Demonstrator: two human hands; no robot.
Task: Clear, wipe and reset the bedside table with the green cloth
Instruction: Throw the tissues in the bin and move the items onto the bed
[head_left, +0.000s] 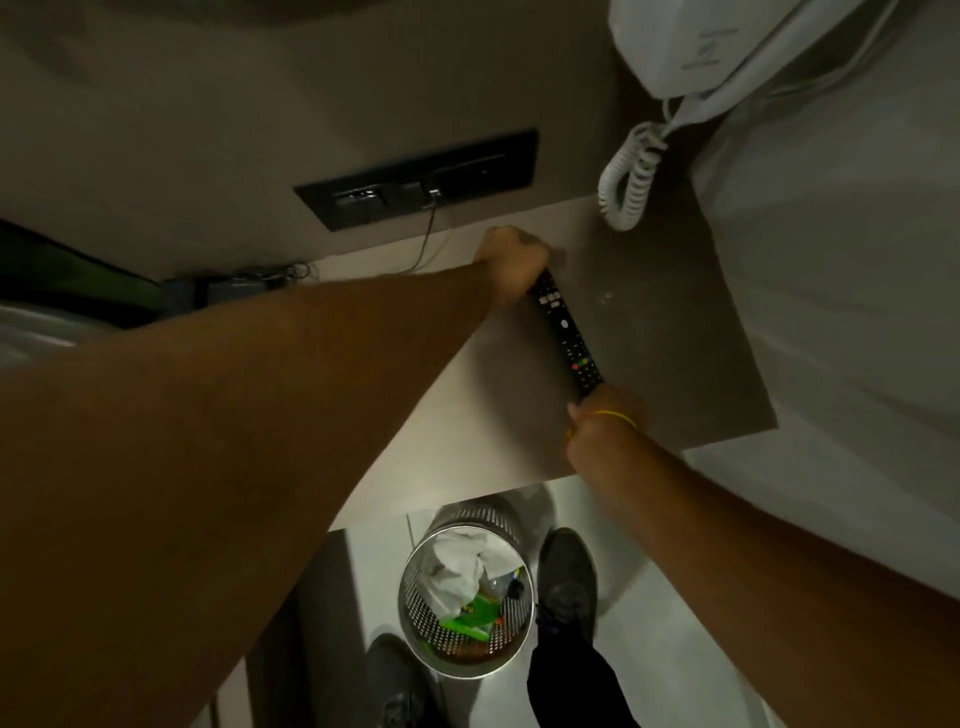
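Observation:
A black remote control (563, 332) lies lengthwise on the beige bedside table (675, 332). My left hand (511, 262) is closed over its far end, near the wall. Closed around the remote's near end is my right hand (605, 415), which has a yellow band on the wrist. A few small pale specks or drops (605, 297) sit on the tabletop just right of the remote. Something dark green (62, 270) shows at the left edge; I cannot tell whether it is the cloth.
A white wall phone (691, 47) with a coiled cord (626, 182) hangs over the table's far right corner. A black socket panel (415, 176) feeds a cable down to a charger tangle (249, 280). A mesh metal bin (467, 592) with rubbish stands on the floor by my shoes. White bedding (841, 260) lies to the right.

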